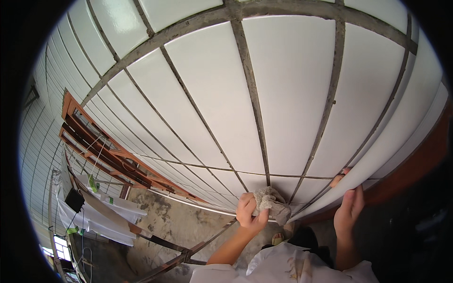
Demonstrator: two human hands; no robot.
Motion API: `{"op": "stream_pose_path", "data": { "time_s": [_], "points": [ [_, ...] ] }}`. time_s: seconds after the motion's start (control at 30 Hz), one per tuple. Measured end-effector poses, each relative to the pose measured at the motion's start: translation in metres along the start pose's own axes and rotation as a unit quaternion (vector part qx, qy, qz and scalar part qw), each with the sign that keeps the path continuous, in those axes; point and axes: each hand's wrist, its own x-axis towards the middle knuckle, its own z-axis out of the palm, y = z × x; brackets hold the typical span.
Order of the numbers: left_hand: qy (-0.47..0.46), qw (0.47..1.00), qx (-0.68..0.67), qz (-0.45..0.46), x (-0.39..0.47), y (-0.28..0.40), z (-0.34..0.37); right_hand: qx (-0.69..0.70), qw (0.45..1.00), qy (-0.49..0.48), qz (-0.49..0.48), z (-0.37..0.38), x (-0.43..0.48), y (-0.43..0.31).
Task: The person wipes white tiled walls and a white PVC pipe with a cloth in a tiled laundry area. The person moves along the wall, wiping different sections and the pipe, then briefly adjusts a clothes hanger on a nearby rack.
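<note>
My left hand grips a crumpled beige cloth, which lies against the lower part of the white tiled wall. To its right, my right hand is wrapped around a white vertical pipe, its fingertips showing on the pipe's far side and its thumb on the near side. Wide grey joints run between the glossy tiles. The palm side of the left hand and part of the cloth are hidden.
A reddish-brown wooden window frame juts from the wall at left. Beyond it hang white cloths by a metal frame. Below is a stained concrete floor. A dark red strip borders the wall at right.
</note>
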Motion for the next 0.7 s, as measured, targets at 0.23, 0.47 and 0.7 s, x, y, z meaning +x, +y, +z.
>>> {"op": "stream_pose_path", "data": {
  "time_s": [0.23, 0.47, 0.7],
  "points": [
    [-0.046, 0.973, 0.153, 0.168, 0.028, 0.011, 0.045, 0.003, 1.0, -0.004, 0.01, -0.002, 0.001, -0.004],
    [-0.363, 0.909, 0.166, 0.118, -0.134, -0.063, 0.035, -0.028, 1.0, 0.0, -0.002, -0.002, 0.002, -0.005],
    [-0.168, 0.979, 0.069, -0.097, -0.107, -0.043, 0.01, -0.041, 0.999, 0.034, 0.0, 0.0, 0.002, -0.001]
  ]
}}
